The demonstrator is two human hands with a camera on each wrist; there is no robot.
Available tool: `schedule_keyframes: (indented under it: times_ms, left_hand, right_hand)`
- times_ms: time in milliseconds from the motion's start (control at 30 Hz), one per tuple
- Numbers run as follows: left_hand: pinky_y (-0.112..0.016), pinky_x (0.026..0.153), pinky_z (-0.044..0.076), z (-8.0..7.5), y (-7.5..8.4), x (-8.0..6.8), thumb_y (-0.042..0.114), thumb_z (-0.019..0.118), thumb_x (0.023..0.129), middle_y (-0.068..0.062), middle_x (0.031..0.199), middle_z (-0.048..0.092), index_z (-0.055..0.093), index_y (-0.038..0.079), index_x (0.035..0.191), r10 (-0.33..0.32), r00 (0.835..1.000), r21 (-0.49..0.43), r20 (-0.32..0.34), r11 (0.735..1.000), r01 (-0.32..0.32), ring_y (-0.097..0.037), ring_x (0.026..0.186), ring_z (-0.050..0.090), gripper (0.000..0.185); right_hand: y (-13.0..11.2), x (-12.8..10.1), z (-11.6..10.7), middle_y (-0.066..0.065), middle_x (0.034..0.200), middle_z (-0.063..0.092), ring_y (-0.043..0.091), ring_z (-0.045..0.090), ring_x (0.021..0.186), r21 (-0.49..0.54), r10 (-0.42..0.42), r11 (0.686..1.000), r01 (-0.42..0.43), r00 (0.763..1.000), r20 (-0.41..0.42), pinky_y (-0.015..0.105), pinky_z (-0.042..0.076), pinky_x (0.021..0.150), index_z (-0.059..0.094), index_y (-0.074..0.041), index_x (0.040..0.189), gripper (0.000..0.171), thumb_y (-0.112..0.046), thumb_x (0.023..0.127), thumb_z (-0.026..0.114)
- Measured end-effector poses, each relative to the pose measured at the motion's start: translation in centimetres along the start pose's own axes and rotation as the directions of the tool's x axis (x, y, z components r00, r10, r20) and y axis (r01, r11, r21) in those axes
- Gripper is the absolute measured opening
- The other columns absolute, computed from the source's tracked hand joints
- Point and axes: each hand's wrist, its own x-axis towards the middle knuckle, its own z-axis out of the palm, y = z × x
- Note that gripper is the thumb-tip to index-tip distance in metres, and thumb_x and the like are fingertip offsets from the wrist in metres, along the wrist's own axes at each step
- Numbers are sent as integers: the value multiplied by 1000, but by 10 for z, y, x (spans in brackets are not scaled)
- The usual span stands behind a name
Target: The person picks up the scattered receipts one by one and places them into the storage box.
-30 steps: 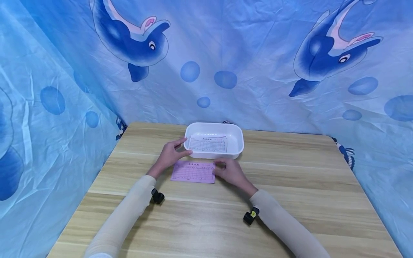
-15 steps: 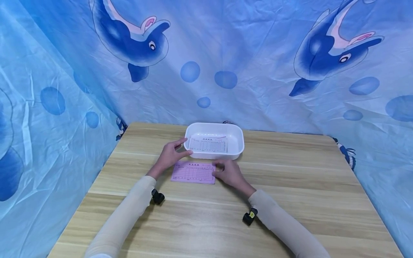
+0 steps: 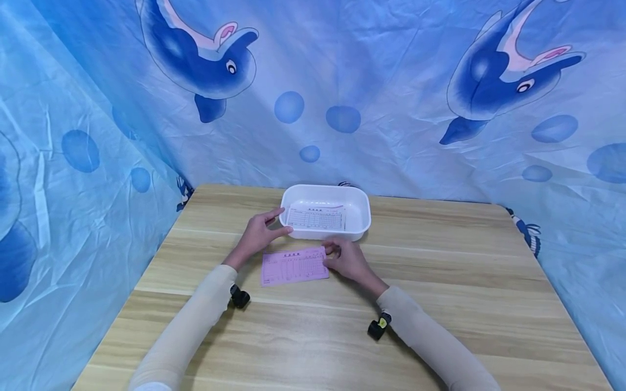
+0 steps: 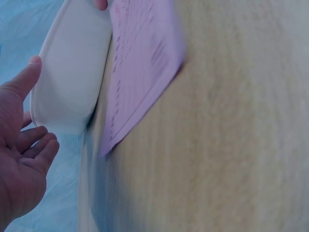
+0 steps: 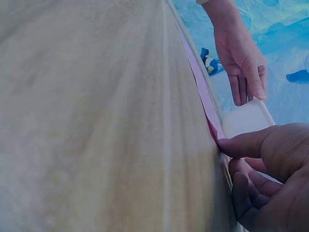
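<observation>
A pink printed form slip point(image 3: 293, 269) lies at a slight slant in front of a white plastic tub point(image 3: 361, 217). My right hand point(image 3: 348, 260) pinches the slip's right edge between thumb and fingers; in the right wrist view the thumb presses at the edge of the pink paper point(image 5: 203, 89). At the tub's left end, my left hand point(image 3: 258, 233) holds the corner, thumb on the near rim and a finger along the side. The left wrist view has the slip point(image 4: 140, 67) with its near edge lifted off the wood. Inside the tub lies a white printed form point(image 3: 315, 219).
A light wood table point(image 3: 440, 282) carries the tub near its back edge. Blue curtains point(image 3: 391, 81) with printed dolphins hang behind and at both sides. A small black camera point(image 3: 239, 297) is strapped to the left wrist, another point(image 3: 379, 327) to the right.
The pink slip has swung out of line with the tub, its left end coming nearer to me. My right hand keeps its pinch, and the left hand and tub have stayed put.
</observation>
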Motion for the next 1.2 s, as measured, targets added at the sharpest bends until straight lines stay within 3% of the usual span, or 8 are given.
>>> schedule_keyframes:
  times_ms: [300,533,667,1000,1200]
  left_hand:
    - [-47,116,44,0,1,1,48,84,82,-13,155,49,55,10,147,-3,1000,0,-2,1000,3,-37,140,49,81]
    - [-48,116,44,-1,1,0,48,84,82,-13,156,48,54,10,148,-2,1000,-5,5,1000,2,-37,140,49,82]
    - [-47,116,44,-1,2,0,47,84,82,-13,156,47,54,11,148,-13,1000,-7,7,1000,13,-37,140,49,81]
    - [-47,116,45,-1,2,0,47,84,83,-13,157,46,54,10,148,-7,1000,-11,14,1000,8,-36,140,48,81]
    - [-48,116,45,-1,2,-1,46,84,83,-14,156,48,55,9,147,12,1000,-7,8,1000,-12,-36,140,49,80]
  right_hand:
    - [-3,2,-2,1,87,68,11,61,75,-5,-5,1000,5,999,41,22,56,65,69,1,122,46,6,77,80]
    - [-5,1,-2,0,80,67,11,60,70,-14,-8,1000,8,1000,17,22,54,62,74,-2,99,18,2,82,73]
    - [-4,0,-2,0,80,66,12,58,70,-8,-8,1000,8,1000,12,22,52,61,76,-6,93,12,1,84,72]
    - [-4,-2,-3,1,90,71,14,62,80,72,80,994,-77,996,-35,27,54,71,79,-7,101,14,-8,88,73]
    - [-8,-7,-9,3,93,73,13,65,82,111,92,990,-86,994,-56,27,57,71,77,-6,101,10,-9,92,74]
